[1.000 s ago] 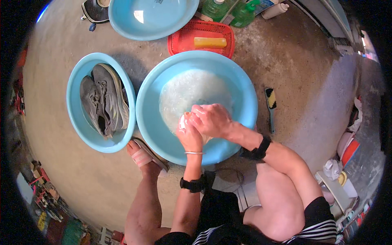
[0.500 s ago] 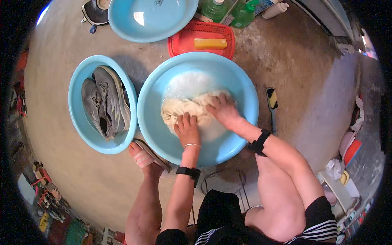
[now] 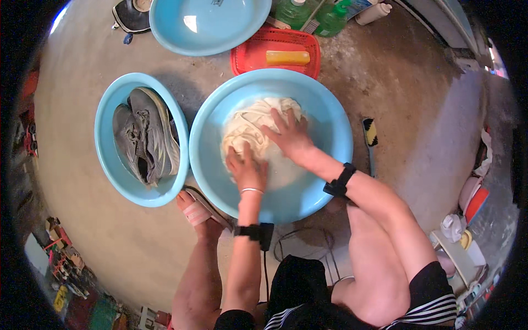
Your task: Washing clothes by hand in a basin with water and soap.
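A cream-coloured cloth (image 3: 246, 125) lies bunched and wet in cloudy water inside the large light-blue basin (image 3: 340, 144). My left hand (image 3: 248, 171) rests on the cloth's near edge with its fingers apart. Farther up and to the right, my right hand (image 3: 291, 138) lies over the cloth, palm down and fingers spread. Neither hand is closed around the fabric. The fingertips touch its folds, and part of the cloth is hidden beneath them.
Left of the basin, grey sneakers (image 3: 149, 135) sit in a smaller blue tub (image 3: 104, 159). Beyond are a red basket (image 3: 247, 59) with a yellow soap bar (image 3: 288, 58), another blue basin (image 3: 214, 33) and green bottles (image 3: 331, 22). A scrub brush (image 3: 370, 144) lies at right.
The cloth has shifted away from me and spread into a rounder heap, covering where foam showed. My right hand has moved slightly up and left; my left hand has moved a little left.
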A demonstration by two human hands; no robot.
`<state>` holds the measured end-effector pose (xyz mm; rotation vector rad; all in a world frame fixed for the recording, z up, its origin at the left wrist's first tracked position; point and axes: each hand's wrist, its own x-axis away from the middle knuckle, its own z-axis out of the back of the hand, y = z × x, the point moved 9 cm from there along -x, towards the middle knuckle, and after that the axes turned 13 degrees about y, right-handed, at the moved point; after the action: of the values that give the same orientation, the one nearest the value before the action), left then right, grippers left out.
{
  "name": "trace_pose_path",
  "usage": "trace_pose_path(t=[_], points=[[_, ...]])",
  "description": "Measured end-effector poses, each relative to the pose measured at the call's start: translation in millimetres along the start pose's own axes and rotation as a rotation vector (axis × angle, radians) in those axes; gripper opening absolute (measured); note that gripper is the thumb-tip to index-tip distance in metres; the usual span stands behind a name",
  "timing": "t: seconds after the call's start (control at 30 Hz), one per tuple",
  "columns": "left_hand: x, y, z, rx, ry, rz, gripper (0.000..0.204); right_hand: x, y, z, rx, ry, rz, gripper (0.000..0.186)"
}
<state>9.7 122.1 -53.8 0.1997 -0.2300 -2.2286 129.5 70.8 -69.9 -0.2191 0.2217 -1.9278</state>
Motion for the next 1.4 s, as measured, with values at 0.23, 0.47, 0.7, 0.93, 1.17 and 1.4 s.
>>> trace_pose_path(t=[0.23,0.47,0.7,0.93,1.17,1.4], points=[[24.4,-68.9,-39.0,0.635,-0.324,0.337,0.036,1.0,8.8,-16.5,-0.429,-0.315,-0.032,0.037],[-23.3,-35.6,21.5,0.461,0.084,0.254,0.055,-19.0,22.2,44.2,-0.153,0.212,-0.026,0.057],[5.6,-32.7,-28.5,0.868,-0.049,0.777,0.061,-26.1,7.2,-14.2,-0.536,-0.019,-0.186,0.026],[12.6,-2.5,-25.9,2.295,-0.074,1.134,0.046,-8.3,-32.3,79.6,-1.306,-0.079,-0.154,0.029],[-12.7,30.6,32.9,1.72,0.177,1.011,0.039,-0.8,-5.7,121.2,-0.901,0.325,-0.098,0.032],[-16.5,33.0,59.1,1.243,0.22,0.875,0.042,-5.2,-26.2,114.1,-1.016,0.393,-0.317,0.023]])
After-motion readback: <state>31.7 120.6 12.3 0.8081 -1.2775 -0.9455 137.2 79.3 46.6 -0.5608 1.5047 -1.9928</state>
